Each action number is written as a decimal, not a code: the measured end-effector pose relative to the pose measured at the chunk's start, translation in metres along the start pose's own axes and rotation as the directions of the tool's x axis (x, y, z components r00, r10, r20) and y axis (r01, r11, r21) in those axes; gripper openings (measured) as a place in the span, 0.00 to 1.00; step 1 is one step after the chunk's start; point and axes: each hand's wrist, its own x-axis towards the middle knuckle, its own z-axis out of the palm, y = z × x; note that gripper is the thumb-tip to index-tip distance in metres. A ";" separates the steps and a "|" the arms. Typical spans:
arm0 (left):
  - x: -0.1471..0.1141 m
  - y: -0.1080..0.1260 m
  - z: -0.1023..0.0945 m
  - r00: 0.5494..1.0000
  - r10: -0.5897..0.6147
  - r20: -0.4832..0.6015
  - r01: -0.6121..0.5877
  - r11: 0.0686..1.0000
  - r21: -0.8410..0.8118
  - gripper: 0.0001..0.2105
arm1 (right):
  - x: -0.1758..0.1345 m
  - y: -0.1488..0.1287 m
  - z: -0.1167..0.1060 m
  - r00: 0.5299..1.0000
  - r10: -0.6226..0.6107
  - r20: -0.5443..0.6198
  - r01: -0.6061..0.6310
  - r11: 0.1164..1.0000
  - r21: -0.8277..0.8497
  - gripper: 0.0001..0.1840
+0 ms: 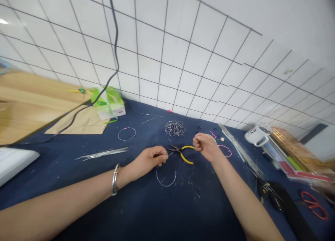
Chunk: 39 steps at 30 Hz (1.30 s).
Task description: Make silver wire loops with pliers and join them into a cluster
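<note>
The place is presenting as a small craft workshop corner, backed by a white tiled wall point(149, 42). Yellow-handled pliers point(179, 150), straight wires point(104, 153) and a heap of wire loops point(175, 128) are lying on a dark blue table cover point(125, 213). Red-handled scissors point(313, 205) are resting at the right, while a mug point(255, 136) is standing beside stacked flat items point(290, 157).

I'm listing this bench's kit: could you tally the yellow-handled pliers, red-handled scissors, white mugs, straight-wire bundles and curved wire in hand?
Yellow-handled metal pliers: 1
Red-handled scissors: 1
White mug with black markings: 1
Bundles of straight silvery wires: 2
Curved silvery wire in the left hand: 1
Total: 6
</note>
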 end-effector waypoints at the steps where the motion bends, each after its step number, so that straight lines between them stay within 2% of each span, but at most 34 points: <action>1: 0.000 0.002 -0.001 1.000 0.016 -0.023 -0.016 1.000 -0.013 0.07 | -0.004 0.003 0.021 0.999 0.024 0.049 -0.026 0.999 0.042 0.11; 3: -0.001 0.007 -0.006 0.995 0.037 -0.093 -0.040 0.999 -0.031 0.08 | -0.015 0.008 0.058 0.986 0.076 0.151 -0.094 0.989 0.117 0.10; 5: -0.002 0.013 -0.011 0.988 0.047 -0.150 -0.055 0.997 -0.049 0.08 | -0.026 0.012 0.085 0.942 0.177 0.286 -0.271 0.903 0.334 0.08; 8: -0.007 0.022 -0.018 0.990 0.041 -0.134 -0.052 0.996 -0.076 0.08 | -0.037 0.014 0.106 0.919 0.229 0.322 -0.369 0.789 0.491 0.07; 11: -0.015 0.027 -0.020 0.999 0.017 -0.048 -0.021 0.995 -0.092 0.08 | -0.039 0.014 0.112 0.929 0.227 0.292 -0.359 0.743 0.565 0.08; 16: -0.027 0.025 -0.011 0.999 -0.028 -0.029 0.023 0.984 -0.174 0.08 | -0.036 0.016 0.112 0.941 0.191 0.280 -0.328 0.713 0.620 0.07; 22: -0.027 0.019 -0.005 0.999 -0.023 0.039 0.030 0.980 -0.198 0.08 | -0.038 0.019 0.109 0.933 0.187 0.308 -0.346 0.696 0.629 0.05; 25: -0.026 0.018 -0.008 0.998 -0.041 0.047 0.049 0.982 -0.183 0.07 | -0.038 0.018 0.109 0.936 0.172 0.308 -0.330 0.734 0.593 0.05; 29: -0.025 0.021 -0.013 0.996 -0.078 0.036 0.081 0.992 -0.100 0.07 | -0.039 0.019 0.110 0.949 0.135 0.283 -0.259 0.847 0.465 0.06; 34: -0.024 0.029 -0.017 0.998 -0.067 0.015 0.066 0.997 0.031 0.06 | -0.042 0.021 0.110 0.978 0.070 0.196 -0.103 0.981 0.165 0.08; 39: -0.026 0.031 -0.018 1.000 -0.011 0.014 0.009 0.989 0.149 0.05 | -0.046 0.016 0.109 0.994 -0.048 0.095 0.064 0.983 -0.171 0.06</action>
